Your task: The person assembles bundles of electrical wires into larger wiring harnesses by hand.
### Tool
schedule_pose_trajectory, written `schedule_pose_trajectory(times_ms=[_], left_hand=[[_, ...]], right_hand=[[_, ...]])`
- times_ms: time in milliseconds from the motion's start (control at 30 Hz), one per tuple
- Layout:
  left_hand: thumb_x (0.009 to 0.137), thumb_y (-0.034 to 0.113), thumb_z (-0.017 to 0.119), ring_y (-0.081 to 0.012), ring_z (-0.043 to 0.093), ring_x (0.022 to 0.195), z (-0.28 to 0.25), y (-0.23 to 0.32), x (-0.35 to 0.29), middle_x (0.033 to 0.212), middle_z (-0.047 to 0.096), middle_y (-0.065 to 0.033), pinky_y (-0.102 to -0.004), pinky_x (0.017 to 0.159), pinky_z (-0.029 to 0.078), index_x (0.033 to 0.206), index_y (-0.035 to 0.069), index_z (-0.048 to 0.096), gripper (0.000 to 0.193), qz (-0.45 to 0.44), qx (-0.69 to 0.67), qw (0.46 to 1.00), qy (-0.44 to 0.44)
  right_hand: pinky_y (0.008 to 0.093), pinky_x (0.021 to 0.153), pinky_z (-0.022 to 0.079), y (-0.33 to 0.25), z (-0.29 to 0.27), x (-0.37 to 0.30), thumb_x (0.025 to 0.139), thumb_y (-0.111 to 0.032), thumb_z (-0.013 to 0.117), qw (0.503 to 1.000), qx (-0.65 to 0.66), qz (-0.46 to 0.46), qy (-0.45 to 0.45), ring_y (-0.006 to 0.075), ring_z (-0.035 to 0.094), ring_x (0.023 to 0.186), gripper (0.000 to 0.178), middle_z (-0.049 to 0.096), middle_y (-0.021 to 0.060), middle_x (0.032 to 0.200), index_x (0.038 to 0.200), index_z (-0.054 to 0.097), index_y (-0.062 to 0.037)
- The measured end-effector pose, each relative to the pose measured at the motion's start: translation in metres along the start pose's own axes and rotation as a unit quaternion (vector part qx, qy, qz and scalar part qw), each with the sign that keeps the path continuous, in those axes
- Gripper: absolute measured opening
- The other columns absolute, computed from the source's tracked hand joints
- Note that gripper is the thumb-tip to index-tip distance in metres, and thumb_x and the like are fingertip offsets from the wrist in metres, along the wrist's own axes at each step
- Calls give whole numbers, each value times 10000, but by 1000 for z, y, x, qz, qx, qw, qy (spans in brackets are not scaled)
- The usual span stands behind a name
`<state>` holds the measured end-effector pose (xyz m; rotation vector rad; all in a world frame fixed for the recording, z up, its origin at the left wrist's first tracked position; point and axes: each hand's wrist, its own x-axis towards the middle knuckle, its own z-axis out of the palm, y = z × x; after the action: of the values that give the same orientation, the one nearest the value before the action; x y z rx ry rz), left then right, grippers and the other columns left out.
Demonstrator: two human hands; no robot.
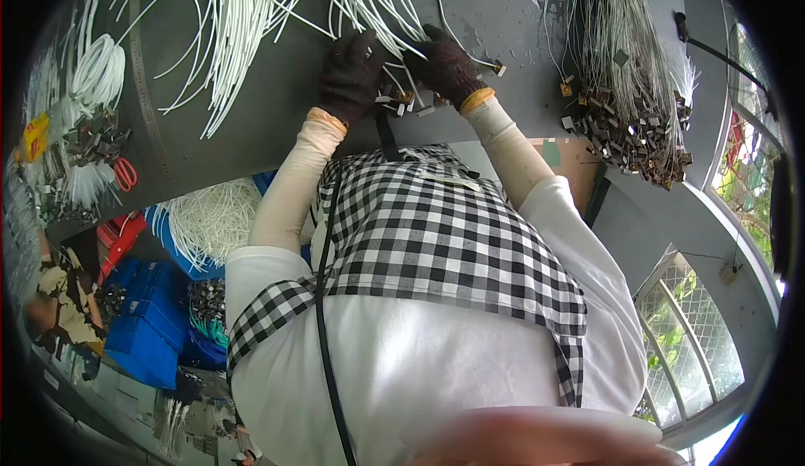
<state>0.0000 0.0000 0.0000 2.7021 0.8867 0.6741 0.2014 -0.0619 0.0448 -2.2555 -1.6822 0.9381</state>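
Observation:
Both of my hands wear dark knitted gloves with orange cuffs. My left hand (350,73) is closed, its fingers curled at the ends of a bundle of white wires (369,0). Close beside it, my right hand (444,67) pinches white wire ends from the same bundle. Below and between the hands, small metal-and-white end pieces (404,100) lie at the table's near edge; the gloves hide part of them. A single wire with a small block-shaped end piece (500,69) rests just right of my right hand.
A thick bundle of loose white wires (235,38) lies on the grey table (289,80) to the left. Thin wires with many small metal blocks (629,130) are heaped at the right. Red-handled scissors (125,175) and coiled wires (99,72) sit far left; blue bins (149,319) stand below.

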Motion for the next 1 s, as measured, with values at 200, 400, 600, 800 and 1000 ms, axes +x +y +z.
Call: schedule_pose_trajectory(times_ms=[200,400,600,800,1000], left_hand=[[734,207,701,-305,424,1225,-3,3,8,1315,480,-61,-437,978,429,1072,161,665,343,23,-6,1000,-2],[737,194,689,-285,437,1208,-9,2,15,1284,507,-23,-436,956,440,1062,136,663,331,67,-24,998,0],[784,212,640,-264,457,1185,-12,-8,18,1245,557,-4,-426,975,418,1037,125,684,271,117,-19,992,-52],[785,263,645,-255,469,1178,-5,-12,11,1247,565,-2,-426,981,400,1012,147,688,258,121,-10,991,-59],[785,274,641,-238,481,1165,-8,-7,12,1241,561,-6,-420,994,375,1043,156,672,285,111,0,992,-54]], right_hand=[[437,902,515,13,6,19,833,-241,687,997,55,-56,-11,392,602,1035,326,631,190,1149,1123,697,-91],[410,773,538,53,40,28,729,-164,721,971,-37,-229,67,337,613,899,202,657,102,901,924,706,-117],[415,778,537,49,37,26,736,-170,712,971,-40,-227,62,323,617,905,169,658,81,900,901,705,-135],[421,793,534,25,15,16,805,-231,695,989,30,-138,41,325,616,921,144,662,85,917,886,705,-113],[428,781,530,32,21,16,810,-212,705,978,31,-189,76,338,612,918,178,654,136,938,938,709,-88]])
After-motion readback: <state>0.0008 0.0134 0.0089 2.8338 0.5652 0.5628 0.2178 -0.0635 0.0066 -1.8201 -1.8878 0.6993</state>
